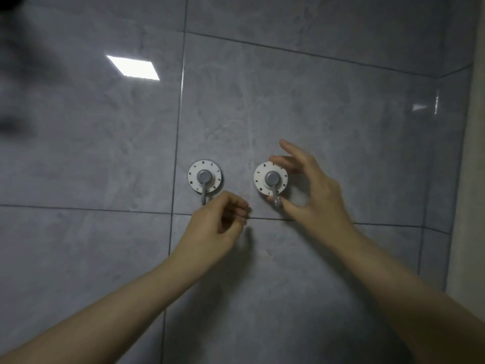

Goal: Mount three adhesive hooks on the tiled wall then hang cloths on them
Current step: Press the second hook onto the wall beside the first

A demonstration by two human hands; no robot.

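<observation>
Left hand curled, grip empty; right hand spread, thumb touching right hook.

Two white round hooks side by side on tiled wall

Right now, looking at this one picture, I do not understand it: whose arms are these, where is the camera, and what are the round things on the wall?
The camera sits on a person's head, so both bare arms are that person's own. They face a grey tiled wall. Two round white adhesive hooks are stuck on it: the left hook and the right hook. The right hand touches the right hook, thumb at its prong and fingers by its rim. The left hand is loosely curled just below the left hook; whether it holds anything is unclear. No third hook or cloth shows.
</observation>
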